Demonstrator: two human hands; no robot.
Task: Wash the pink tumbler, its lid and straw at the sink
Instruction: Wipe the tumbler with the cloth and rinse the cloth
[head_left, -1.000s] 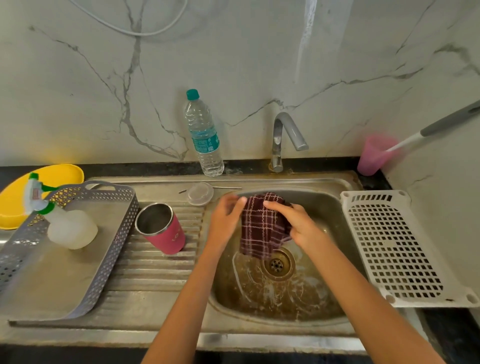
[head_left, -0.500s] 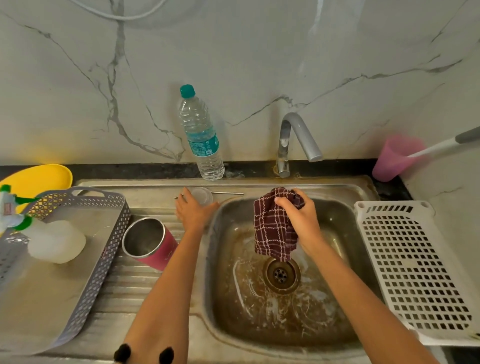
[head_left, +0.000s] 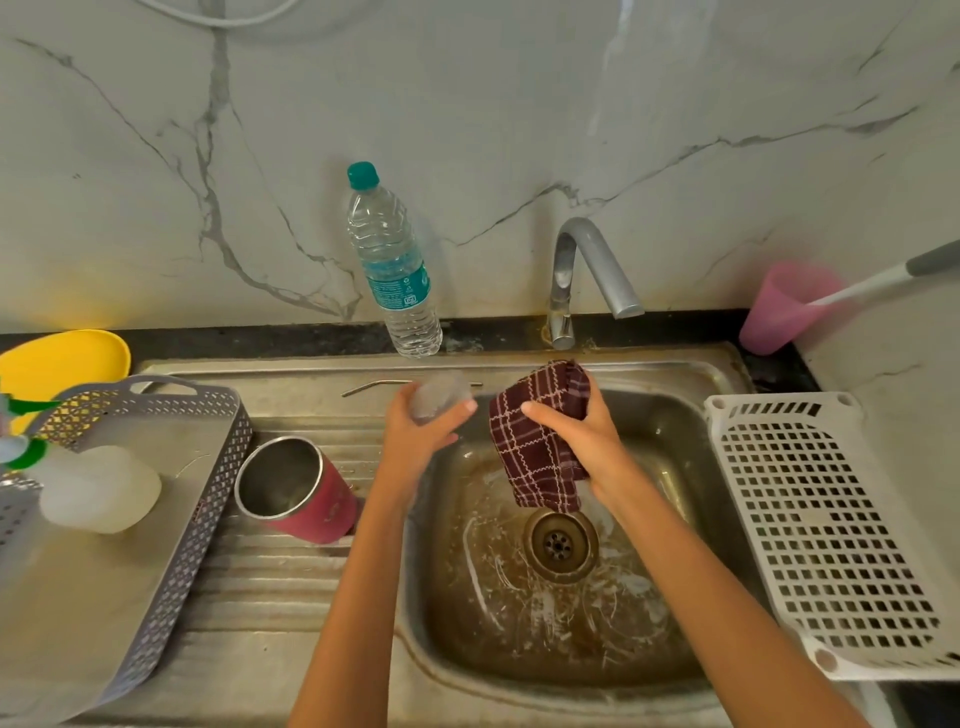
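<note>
The left hand (head_left: 421, 439) pinches the blurred, apparently clear lid (head_left: 440, 399); the right hand (head_left: 584, 434) grips the checked cloth (head_left: 532, 452). If wet, the lid could slip into the basin (head_left: 519, 618).

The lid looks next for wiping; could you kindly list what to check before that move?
1. Grip of left hand on lid: ok.
2. Grip of right hand on checked cloth: ok.
3. Water running from tap: not ok, no stream visible.
4. Upright pink tumbler stands apart from both arms: ok.
5. Metal straw lies safely on the sink ledge: ok.
6. Soap on the cloth: cannot tell.
</note>
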